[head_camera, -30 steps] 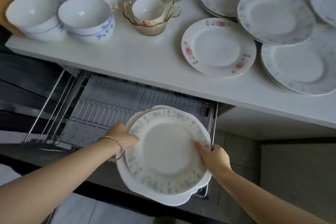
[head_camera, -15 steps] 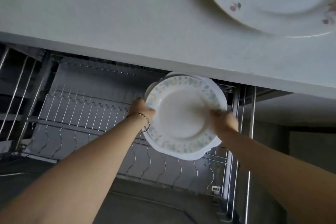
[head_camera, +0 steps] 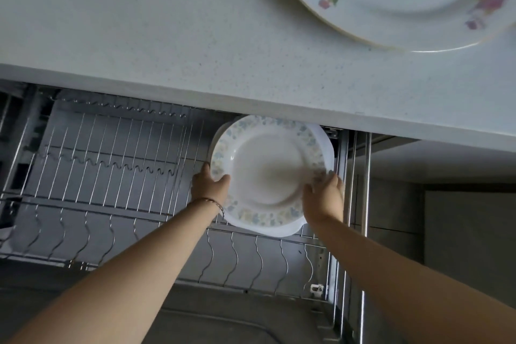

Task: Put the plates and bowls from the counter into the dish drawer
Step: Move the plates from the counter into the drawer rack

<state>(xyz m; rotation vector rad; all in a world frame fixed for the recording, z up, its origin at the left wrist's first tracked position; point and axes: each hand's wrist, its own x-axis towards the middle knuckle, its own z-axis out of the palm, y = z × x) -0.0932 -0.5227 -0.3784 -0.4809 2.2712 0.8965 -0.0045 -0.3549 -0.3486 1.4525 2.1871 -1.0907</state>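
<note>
Plates, two stacked, sit between both hands, tipped up on edge over the right end of the drawer rack. The left hand grips the left rim and the right hand grips the right rim, equally near. The rack slots lie just below, so the plates likely go down next. One flowered plate waits on the tabletop.

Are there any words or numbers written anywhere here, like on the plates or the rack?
None: no words or numbers can be read.
The held plate and the plate on the counter show only flowers.
The wire rack is bare metal.
</note>
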